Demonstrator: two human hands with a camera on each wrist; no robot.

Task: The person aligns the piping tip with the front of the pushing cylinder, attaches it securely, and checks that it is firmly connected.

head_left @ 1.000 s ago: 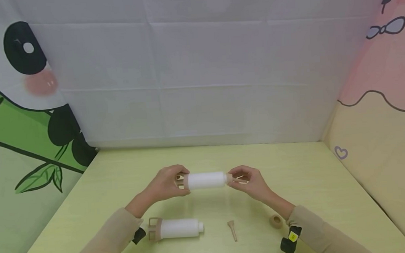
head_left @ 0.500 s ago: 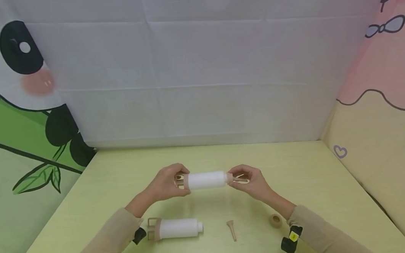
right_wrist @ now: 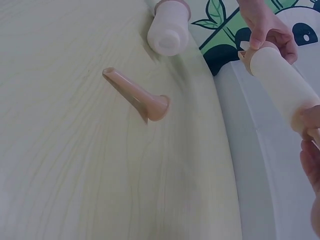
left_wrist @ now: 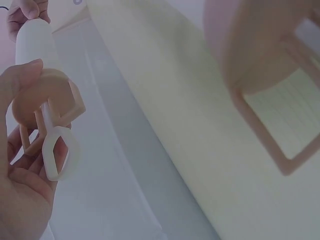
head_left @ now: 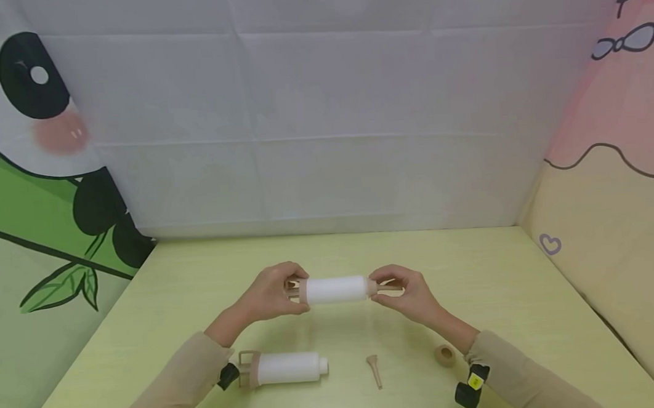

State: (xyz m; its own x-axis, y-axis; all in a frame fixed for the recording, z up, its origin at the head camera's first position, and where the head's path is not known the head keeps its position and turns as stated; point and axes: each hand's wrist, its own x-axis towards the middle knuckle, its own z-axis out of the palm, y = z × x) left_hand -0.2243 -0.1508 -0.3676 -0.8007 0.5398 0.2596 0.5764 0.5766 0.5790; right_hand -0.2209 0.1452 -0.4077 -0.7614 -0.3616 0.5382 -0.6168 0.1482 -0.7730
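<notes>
The smooth white cylinder (head_left: 337, 290) has edged slightly rightward, aloft over the pale-yellow table (head_left: 463, 264); I see the left hand (head_left: 266, 294) gripping its tan pronged end (left_wrist: 50, 90), the right hand (head_left: 412, 293) pinching its tan funnel-shaped tip (head_left: 373, 287); I'd keep both ends aligned.

A pale grey backdrop (head_left: 322, 118) with fold creases spans the upper centre. The left wall (head_left: 46, 348) bears a cartoon (head_left: 26, 189) in green, black and white; the pink-and-cream right wall (head_left: 623, 238) carries a bow (head_left: 619, 44) and a heart (head_left: 544, 237). A pale yellow, softly lit table (head_left: 329, 250) fills the lower centre.
</notes>
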